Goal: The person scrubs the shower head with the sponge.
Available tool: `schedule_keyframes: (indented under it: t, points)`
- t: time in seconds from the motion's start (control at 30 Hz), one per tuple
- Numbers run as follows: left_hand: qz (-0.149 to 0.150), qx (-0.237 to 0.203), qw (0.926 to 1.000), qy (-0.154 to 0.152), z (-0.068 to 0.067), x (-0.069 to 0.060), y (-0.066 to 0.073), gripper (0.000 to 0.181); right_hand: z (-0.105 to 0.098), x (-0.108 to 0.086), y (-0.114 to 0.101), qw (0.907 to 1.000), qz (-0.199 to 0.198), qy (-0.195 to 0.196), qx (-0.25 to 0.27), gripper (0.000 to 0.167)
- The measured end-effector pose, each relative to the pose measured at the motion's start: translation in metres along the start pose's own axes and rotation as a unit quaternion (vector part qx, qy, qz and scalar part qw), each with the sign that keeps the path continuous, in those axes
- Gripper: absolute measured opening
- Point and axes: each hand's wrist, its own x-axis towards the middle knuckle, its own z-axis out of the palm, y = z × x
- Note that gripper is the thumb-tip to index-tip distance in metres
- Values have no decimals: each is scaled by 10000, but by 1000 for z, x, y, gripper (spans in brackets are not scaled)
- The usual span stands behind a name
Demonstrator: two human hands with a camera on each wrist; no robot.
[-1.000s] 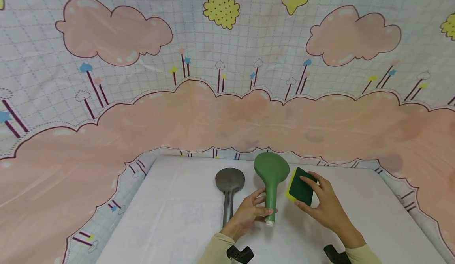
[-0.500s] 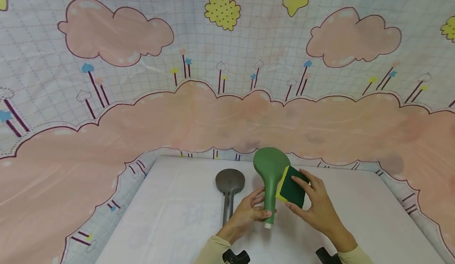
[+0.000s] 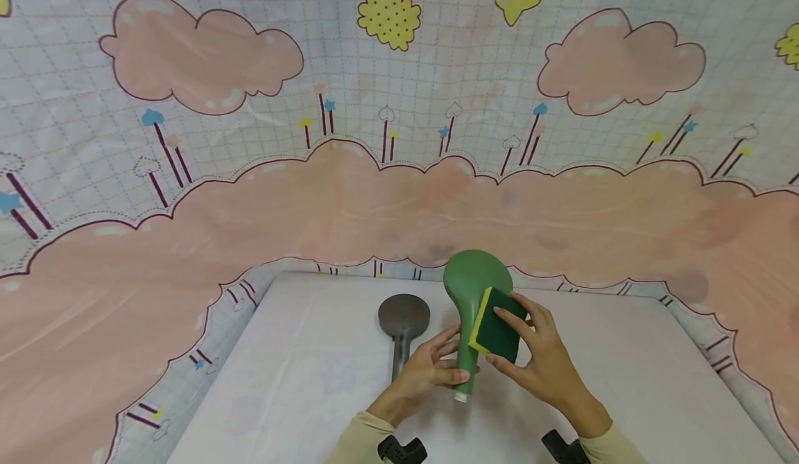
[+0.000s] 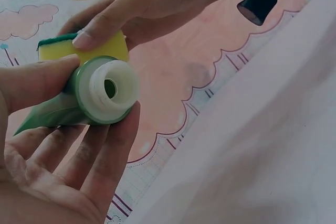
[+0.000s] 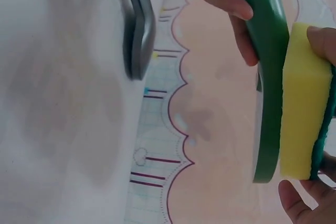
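Observation:
A green shower head (image 3: 472, 277) is held up off the table by my left hand (image 3: 424, 370), its fingers and thumb around the handle. The hollow whitish threaded end (image 4: 118, 85) of the handle points toward the left wrist camera. My right hand (image 3: 549, 363) pinches a sponge (image 3: 502, 325) by its edges, dark green scouring side toward me. In the right wrist view the sponge's yellow side (image 5: 304, 103) lies against or very close to the back of the green shower head (image 5: 270, 103). A grey shower head (image 3: 404, 315) lies on the table left of the hands.
The white table (image 3: 299, 367) is under both hands. Behind it hangs a cloth (image 3: 399, 207) printed with clouds and stars. Part of the grey shower head's handle is hidden behind my left hand. A dark camera mount sits on each wrist.
My right hand has brought the sponge leftward, from beside the green shower head to overlapping it. The green shower head has shifted slightly up and tilted a little, with the left hand moving slightly left.

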Motion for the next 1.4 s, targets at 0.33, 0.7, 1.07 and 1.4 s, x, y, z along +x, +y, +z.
schedule_keyframes:
  t: [0.33,0.7,1.07,1.4]
  points:
    - [67,-33,9997,-227,-4,-3,1,81,-2,-5,-5,9995,-86,-300,28,79]
    - [172,-47,9995,-242,-8,-8,8,85,-2,-6,-11,9977,-561,-368,23,79]
    - [338,-125,9991,-215,-15,-12,16,87,-2,3,-18,9964,-740,-406,39,77]
    - [362,-354,9985,-189,-16,-14,14,85,4,13,-3,9970,-744,-101,169,72]
